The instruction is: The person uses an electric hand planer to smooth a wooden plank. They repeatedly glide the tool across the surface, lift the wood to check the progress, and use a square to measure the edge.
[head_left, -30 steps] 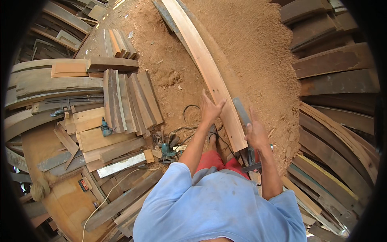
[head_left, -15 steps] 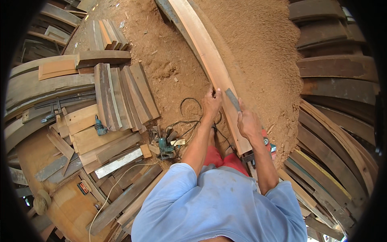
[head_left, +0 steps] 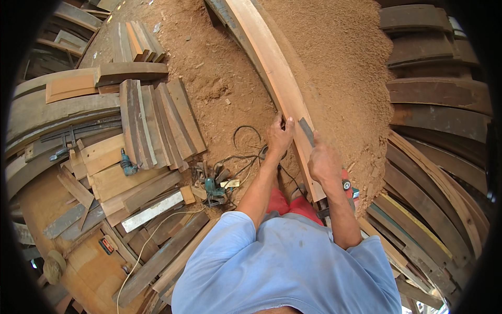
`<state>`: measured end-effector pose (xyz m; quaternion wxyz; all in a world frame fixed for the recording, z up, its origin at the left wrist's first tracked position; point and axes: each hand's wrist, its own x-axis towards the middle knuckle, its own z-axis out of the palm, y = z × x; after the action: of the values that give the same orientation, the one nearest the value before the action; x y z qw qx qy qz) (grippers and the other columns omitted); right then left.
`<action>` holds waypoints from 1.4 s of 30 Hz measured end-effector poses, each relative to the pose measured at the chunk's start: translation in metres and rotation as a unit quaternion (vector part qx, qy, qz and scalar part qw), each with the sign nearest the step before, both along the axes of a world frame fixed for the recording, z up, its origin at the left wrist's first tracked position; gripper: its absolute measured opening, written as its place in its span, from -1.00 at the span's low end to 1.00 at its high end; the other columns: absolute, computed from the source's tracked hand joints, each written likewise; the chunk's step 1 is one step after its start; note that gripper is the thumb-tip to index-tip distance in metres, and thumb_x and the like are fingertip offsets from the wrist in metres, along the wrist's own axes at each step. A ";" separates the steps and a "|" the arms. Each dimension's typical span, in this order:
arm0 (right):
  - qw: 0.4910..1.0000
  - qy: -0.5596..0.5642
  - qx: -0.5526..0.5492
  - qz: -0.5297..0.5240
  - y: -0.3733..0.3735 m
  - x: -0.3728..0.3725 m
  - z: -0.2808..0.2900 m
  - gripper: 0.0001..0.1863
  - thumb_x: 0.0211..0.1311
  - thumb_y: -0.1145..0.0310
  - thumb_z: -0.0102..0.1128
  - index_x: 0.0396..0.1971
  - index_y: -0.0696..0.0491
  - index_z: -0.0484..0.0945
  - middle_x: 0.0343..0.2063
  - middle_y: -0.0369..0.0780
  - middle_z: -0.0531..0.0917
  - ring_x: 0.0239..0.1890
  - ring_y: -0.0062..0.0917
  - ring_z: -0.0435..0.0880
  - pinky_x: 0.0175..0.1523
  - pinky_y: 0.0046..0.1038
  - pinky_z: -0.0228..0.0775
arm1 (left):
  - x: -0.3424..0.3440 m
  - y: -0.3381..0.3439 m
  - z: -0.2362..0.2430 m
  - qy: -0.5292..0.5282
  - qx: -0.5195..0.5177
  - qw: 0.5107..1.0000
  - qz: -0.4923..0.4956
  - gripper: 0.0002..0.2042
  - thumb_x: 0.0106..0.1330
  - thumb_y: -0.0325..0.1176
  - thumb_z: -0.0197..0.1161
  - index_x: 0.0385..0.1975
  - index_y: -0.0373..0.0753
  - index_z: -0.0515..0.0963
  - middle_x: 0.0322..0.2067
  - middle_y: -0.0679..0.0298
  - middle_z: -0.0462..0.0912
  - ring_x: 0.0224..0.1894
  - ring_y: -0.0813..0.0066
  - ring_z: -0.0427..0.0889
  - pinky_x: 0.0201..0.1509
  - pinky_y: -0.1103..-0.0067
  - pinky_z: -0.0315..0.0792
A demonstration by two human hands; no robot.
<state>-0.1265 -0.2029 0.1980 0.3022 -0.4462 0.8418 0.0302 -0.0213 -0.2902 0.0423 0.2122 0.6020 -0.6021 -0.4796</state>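
A long pale wooden plank [head_left: 277, 68] runs away from my body, lying on a dark support [head_left: 224, 15]. At its left edge, my left hand [head_left: 280, 137] grips it with the thumb on top and the fingers over the side. My right hand [head_left: 325, 163] is closed round the near end of a flat grey blade [head_left: 305, 129]. The blade lies on or just over the plank's right part, its far end angled to the left. Its handle is hidden in my fist, and I cannot tell exactly what kind of tool it is.
Wood stacks fill the left, with a teal drill [head_left: 127, 163] on some boards. A teal power tool [head_left: 212, 187] and black cables [head_left: 246, 137] lie near my left forearm. A red tool [head_left: 345, 180] sits beside my right forearm. Sawdust [head_left: 345, 63] covers the ground; timber [head_left: 434, 89] lines the right.
My right fingers have curled in more tightly on the blade's near end. Both hands and the plank appear slightly further right, along with a small shift of the view.
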 end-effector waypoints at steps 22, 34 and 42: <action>0.999 -0.021 0.019 -0.023 0.000 -0.011 -0.001 -0.52 0.42 0.34 -0.03 0.26 0.21 0.45 -0.15 0.26 0.67 -0.02 0.14 0.67 0.13 0.04 0.46 | 0.009 -0.009 0.005 0.051 0.025 0.998 -0.033 -0.30 0.42 0.03 0.22 0.29 -0.54 0.42 0.10 -0.32 0.61 0.18 -0.19 0.63 0.28 0.23 0.49; 0.961 -0.243 -0.034 -0.126 0.013 -0.038 -0.041 -0.66 0.47 0.37 0.01 0.14 0.18 0.52 -0.47 -0.04 0.68 -0.47 -0.34 0.72 -0.26 -0.24 0.57 | 0.005 -0.002 0.005 0.041 0.037 0.998 -0.033 -0.32 0.46 0.00 0.19 0.33 -0.50 0.39 0.11 -0.31 0.60 0.18 -0.22 0.62 0.27 0.22 0.50; 0.659 -0.533 -0.206 -0.489 0.035 -0.054 -0.062 -0.53 0.46 0.55 -0.14 0.33 0.01 0.28 -0.41 -0.24 0.48 -0.58 -0.61 0.44 -0.52 -0.48 0.36 | 0.041 0.002 0.024 0.017 -0.151 0.978 -0.142 -0.35 0.33 -0.20 0.22 0.36 -0.44 0.34 0.20 -0.26 0.53 0.26 -0.18 0.52 0.34 0.18 0.41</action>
<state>-0.1800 -0.1677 0.1360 0.5710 0.0397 0.6178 -0.5392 0.0197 -0.2878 0.0664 0.2406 0.4633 -0.7430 -0.4188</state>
